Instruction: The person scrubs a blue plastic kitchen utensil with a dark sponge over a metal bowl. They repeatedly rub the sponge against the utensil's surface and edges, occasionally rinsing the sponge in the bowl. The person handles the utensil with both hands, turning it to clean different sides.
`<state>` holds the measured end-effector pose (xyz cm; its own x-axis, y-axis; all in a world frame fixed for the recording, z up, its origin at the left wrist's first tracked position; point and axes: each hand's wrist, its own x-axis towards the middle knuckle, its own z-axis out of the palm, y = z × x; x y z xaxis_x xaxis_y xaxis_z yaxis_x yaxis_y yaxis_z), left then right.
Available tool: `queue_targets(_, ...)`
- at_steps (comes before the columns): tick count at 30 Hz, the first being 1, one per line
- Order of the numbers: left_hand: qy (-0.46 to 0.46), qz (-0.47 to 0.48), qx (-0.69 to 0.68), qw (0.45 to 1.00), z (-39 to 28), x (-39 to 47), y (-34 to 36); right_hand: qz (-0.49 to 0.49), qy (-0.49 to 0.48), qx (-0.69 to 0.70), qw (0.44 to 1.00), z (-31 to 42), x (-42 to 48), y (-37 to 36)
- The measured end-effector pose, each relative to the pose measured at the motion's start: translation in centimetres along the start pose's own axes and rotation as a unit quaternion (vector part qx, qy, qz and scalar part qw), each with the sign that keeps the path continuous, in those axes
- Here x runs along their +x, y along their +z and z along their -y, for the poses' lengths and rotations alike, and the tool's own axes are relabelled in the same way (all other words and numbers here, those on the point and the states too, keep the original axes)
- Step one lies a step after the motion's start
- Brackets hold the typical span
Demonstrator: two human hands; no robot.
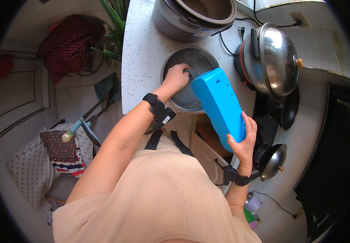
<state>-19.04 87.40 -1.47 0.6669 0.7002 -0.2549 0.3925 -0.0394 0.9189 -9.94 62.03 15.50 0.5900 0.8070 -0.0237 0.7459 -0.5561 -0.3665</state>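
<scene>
My left hand [178,76] is over a round metal basin [166,67] and grips a bunched grey-green cloth or scrubber [190,73] at its fingertips. The basin stands on the speckled white counter [141,70] near its front edge and seems to hold water. My right hand [245,136] holds the lower end of a long blue plastic container [220,106], thumb on one side and fingers on the other. The container is tilted, its upper end over the basin's right side. Small holes show in the face turned up.
A large cooker pot [175,27] stands behind the basin. To the right are a lidded steel pot [279,60] on an electric base, a black pan [289,107] and a lidded wok [273,162]. An aloe-like plant [112,18] is at the counter's left.
</scene>
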Motion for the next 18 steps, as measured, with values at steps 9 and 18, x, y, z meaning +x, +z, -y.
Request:
queue_targets(9, 0.062, 0.009, -0.274, 0.96, -1.9, -2.7, -0.2, -0.013, -0.047, -0.058, 0.997, 1.0, 0.4, 0.8)
queue_targets(18, -0.06, 0.019, -0.09, 0.994, 1.1, -0.4, 0.1, -0.026, 0.0, 0.035, 0.999, 0.5, 0.2, 1.2)
